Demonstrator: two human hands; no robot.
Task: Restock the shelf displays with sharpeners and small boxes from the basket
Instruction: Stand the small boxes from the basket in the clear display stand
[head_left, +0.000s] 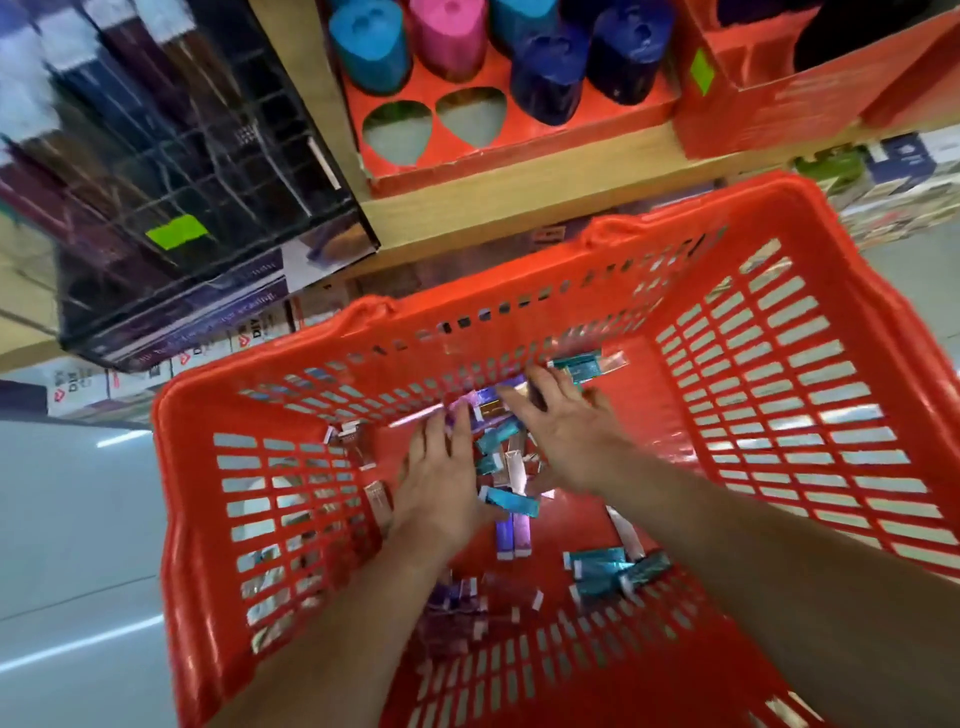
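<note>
A red plastic basket (779, 332) fills the lower part of the head view. Several small shiny boxes in teal (511, 500), purple (511, 538) and silver lie scattered on its floor. Both my hands reach down into it. My left hand (441, 478) lies flat with straight fingers over the boxes at the left of the pile. My right hand (563, 434) spreads its fingers over boxes near the far wall, touching a purple box (485, 402). On the wooden shelf above stands a red display tray (519, 150) of blue, pink and dark blue sharpeners (550, 78) with two empty slots (434, 127).
A black wire rack (197, 171) of dark items stands on the shelf at left. Another red display box (810, 88) sits at right. Stacked boxed goods fill the lower shelf behind the basket. Pale floor shows at left.
</note>
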